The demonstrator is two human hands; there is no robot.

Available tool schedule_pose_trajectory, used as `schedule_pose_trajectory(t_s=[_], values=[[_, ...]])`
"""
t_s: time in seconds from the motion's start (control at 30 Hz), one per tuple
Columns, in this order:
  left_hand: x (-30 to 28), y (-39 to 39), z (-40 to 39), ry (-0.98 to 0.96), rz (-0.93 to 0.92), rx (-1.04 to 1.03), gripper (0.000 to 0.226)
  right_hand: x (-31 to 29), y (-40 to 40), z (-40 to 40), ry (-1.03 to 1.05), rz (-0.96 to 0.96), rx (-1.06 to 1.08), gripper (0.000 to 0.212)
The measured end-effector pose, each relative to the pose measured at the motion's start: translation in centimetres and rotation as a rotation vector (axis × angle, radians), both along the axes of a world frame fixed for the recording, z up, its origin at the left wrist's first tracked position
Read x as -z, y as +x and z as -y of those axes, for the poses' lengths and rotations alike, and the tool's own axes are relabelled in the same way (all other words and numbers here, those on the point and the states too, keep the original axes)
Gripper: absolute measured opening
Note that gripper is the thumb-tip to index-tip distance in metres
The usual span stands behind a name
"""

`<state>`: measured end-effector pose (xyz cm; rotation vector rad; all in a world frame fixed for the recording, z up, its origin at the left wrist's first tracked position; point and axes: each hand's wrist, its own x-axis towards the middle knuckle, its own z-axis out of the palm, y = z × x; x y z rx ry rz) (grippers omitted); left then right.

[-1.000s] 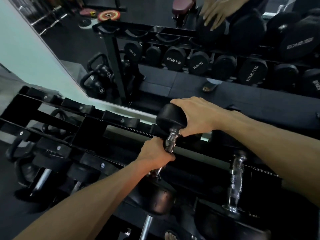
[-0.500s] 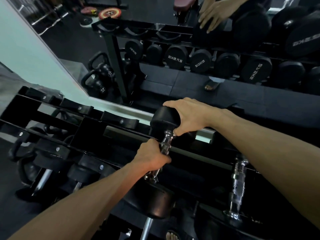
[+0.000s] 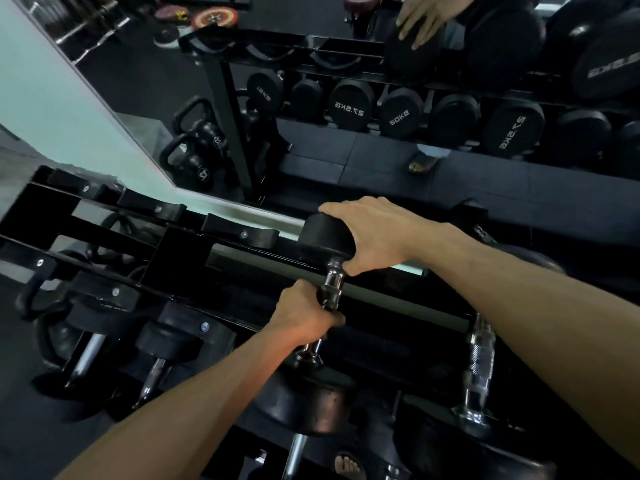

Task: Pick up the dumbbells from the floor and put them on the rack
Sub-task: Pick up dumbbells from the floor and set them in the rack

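Gripping dumbbell (image 3: pixel 323 244) handle, left hand (image 3: pixel 303 315); right hand (image 3: pixel 370 233) over far head.

1. Overall exposure is dim; the black rack (image 3: pixel 180 244) and rubber weights merge into deep shadow with little surface detail
2. Brightest area is the pale wall strip (image 3: pixel 52 98) at upper left, evenly lit, no hard glare
3. Both forearms are lit from above; a warm orange cast shows on the left hand (image 3: pixel 304 317) and wrist
4. Small specular highlights sit on the chrome handle (image 3: pixel 330 284) and on the knurled bar (image 3: pixel 479 358) at right
5. Wide-angle distortion bends the rack rails and mirror edge (image 3: pixel 138 140) toward the frame borders
6. Lower corners are soft and near black; mirror reflections appear slightly smeared
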<state>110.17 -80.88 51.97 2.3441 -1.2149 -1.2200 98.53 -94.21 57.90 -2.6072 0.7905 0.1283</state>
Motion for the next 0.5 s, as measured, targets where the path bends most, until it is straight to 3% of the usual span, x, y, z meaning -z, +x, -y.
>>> schedule_pose_trajectory(t_s=[0.33,0.5], values=[[0.3,0.4,-0.9,-0.086,-0.063,-0.026,0.025,-0.3,-0.1,-1.0,0.015,-0.022,0.085,0.1],[-0.9,1.1,-1.8,-0.18,0.0,0.023,0.023,-0.1,0.2,-1.6,-0.032,-0.061,0.109,0.101]])
